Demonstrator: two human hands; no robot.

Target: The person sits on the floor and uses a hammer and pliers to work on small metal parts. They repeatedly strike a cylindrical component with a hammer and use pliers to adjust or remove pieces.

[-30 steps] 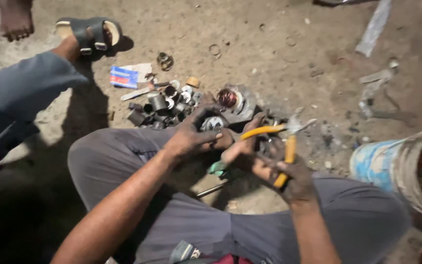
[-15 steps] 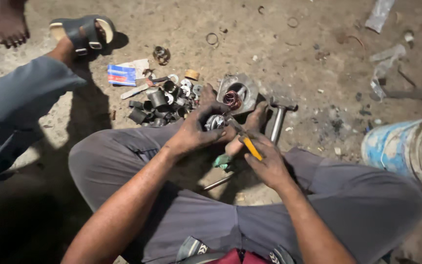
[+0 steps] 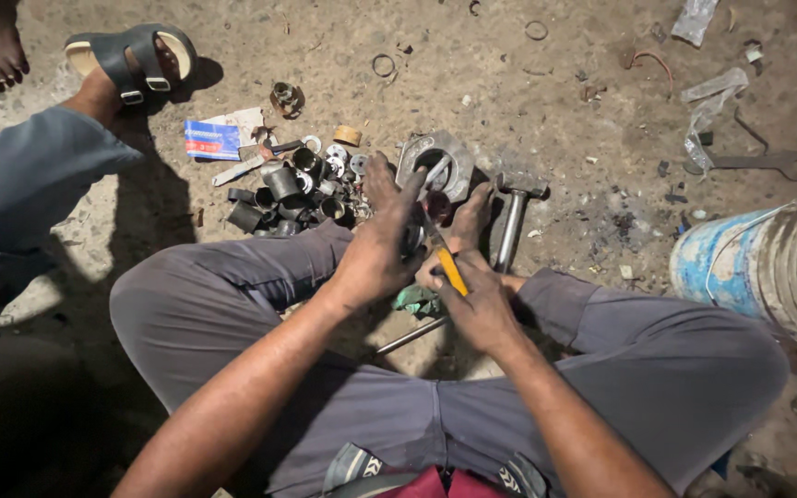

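Yellow-handled pliers (image 3: 445, 261): right hand (image 3: 477, 300) closed round handles; left hand (image 3: 382, 244) presses a hidden part beside them. Blue bucket (image 3: 756, 267) right of pliers, contents unclear.

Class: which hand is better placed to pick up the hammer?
Right, probably. The right hand, gripping the yellow-handled tool, lies beside the hammer; the left hand is farther away.

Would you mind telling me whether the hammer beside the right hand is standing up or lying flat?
Lying flat. The hammer rests lengthwise on the dirt ground, head away from the person, just beyond the right hand.
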